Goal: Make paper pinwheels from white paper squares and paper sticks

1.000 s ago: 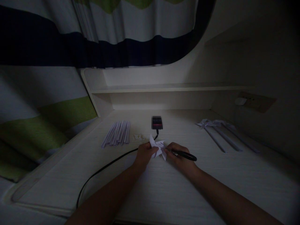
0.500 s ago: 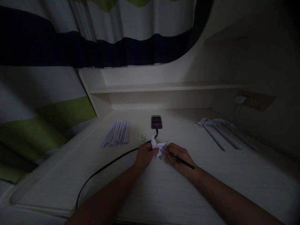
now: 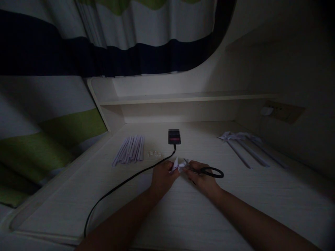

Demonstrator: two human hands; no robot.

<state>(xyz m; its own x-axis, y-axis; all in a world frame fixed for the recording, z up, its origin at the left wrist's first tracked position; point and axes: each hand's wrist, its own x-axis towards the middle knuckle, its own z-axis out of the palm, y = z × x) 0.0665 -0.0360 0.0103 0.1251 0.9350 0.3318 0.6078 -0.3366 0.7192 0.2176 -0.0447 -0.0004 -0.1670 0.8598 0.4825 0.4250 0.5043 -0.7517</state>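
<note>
My left hand [image 3: 162, 175] pinches a white folded paper pinwheel [image 3: 177, 165] above the desk. In my right hand [image 3: 204, 178] is a pair of scissors with black handles [image 3: 212, 172]; the handle loops stick out to the right and the blades point left at the pinwheel. The fingertips of both hands are close together around the paper, and part of it is hidden by them. Whether the blade tips go into the paper I cannot tell. Just beyond the hands lie several small pale pieces [image 3: 155, 153].
Several rolled paper sticks [image 3: 129, 150] lie in a bundle at the left. Finished pinwheels on sticks [image 3: 239, 150] lie at the right. A dark pixelated device [image 3: 174, 136] stands behind the hands, its black cable [image 3: 123, 182] curving to the front left. A shelf [image 3: 188, 99] runs along the back.
The scissors have turned in my right hand, so their handle loops now show side-on. The pinwheel has tilted and turned between my fingers. Both hands stay in nearly the same place.
</note>
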